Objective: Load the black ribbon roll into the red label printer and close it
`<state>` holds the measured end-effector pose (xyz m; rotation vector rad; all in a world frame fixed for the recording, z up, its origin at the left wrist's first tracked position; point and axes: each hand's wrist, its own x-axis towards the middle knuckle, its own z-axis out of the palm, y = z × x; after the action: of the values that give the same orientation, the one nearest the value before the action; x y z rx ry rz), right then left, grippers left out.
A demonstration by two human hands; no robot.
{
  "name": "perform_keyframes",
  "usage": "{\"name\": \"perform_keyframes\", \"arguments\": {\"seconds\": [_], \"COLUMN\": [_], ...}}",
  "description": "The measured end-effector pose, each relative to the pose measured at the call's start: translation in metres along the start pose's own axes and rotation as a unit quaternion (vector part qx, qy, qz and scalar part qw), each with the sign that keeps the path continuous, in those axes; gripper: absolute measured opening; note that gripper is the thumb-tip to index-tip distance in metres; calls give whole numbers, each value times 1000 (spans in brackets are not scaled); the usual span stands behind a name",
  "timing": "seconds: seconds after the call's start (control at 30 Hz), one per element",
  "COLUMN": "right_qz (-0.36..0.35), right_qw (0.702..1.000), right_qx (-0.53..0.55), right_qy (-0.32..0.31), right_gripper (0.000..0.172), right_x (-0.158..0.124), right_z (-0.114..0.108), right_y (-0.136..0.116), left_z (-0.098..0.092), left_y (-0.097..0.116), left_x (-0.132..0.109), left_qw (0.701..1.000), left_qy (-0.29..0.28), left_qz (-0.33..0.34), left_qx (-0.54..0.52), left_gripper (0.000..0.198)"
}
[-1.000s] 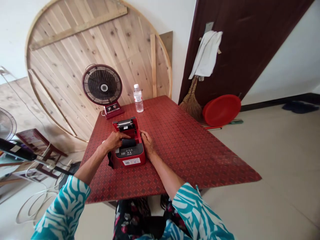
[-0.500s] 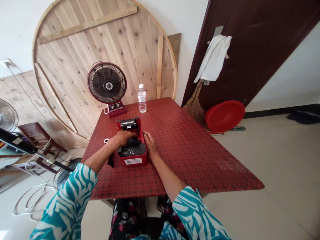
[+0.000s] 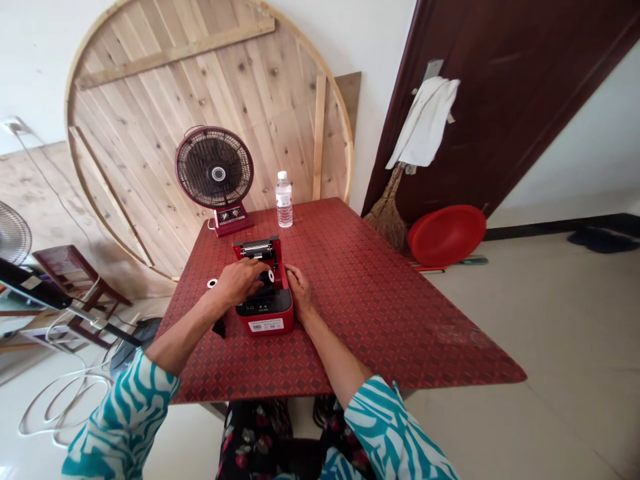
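- A red diamond-patterned tabletop (image 3: 380,300) stands before a round wooden board (image 3: 150,133).
- A red thermal printer (image 3: 264,317) sits with its lid raised, nearer the table's front edge than its right edge.
- The left hand (image 3: 239,281) curves over a dark roll (image 3: 265,280) in the printer's well; its grip is hard to tell.
- The right hand (image 3: 300,291) lies against the printer's right side, fingers together.
- A small white ring (image 3: 212,283) lies left of the printer; a desk fan (image 3: 215,168) and water bottle (image 3: 284,203) stand behind it.

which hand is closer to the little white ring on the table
Left. The left hand is just right of the small white ring, not touching it, over the open red thermal printer. The right hand is farther away, beyond the printer's other side.
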<state>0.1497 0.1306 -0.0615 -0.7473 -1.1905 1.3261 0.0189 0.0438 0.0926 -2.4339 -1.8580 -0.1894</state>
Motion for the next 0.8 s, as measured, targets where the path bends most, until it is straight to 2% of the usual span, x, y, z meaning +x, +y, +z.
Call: {"name": "perform_keyframes", "arguments": {"seconds": [0.07,0.13,0.23,0.37,0.53,0.63,0.7,0.8], "right_qz": [2,1,-5,1,3,4,5,7], "right_qw": [1000,1000,1000,1000,1000,1000,1000,1000], "right_qx": [-1,-12,-28,-30,-29,-29,-30,-24], "right_qy": [1,2,1,-1,-6,-3,-4,-14], "right_gripper": [34,34,34,35,34,34,34,34], "right_x": [0,0,-2,-5,-4,-2,-2,-3], "right_z": [0,-1,-2,-2,-2,-2,-2,-2], "right_y": [1,0,-4,-11,-9,-6,-6,-8], "left_z": [-6,-10,-5,20,55,65,68,70], "left_y": [-12,-33,-69,-102,-114,-116,-119,-126], "left_x": [-12,-22,-30,-23,-8,-3,-2,-8], "left_qw": [993,972,933,907,910,910,909,908], "left_qy": [90,169,214,197,96,55,53,62], "left_qz": [-19,-70,-176,-286,-375,-389,-386,-366], "left_qx": [-71,-150,-228,-239,-149,-133,-145,-196], "left_gripper": [36,40,39,32,27,28,32,47]}}
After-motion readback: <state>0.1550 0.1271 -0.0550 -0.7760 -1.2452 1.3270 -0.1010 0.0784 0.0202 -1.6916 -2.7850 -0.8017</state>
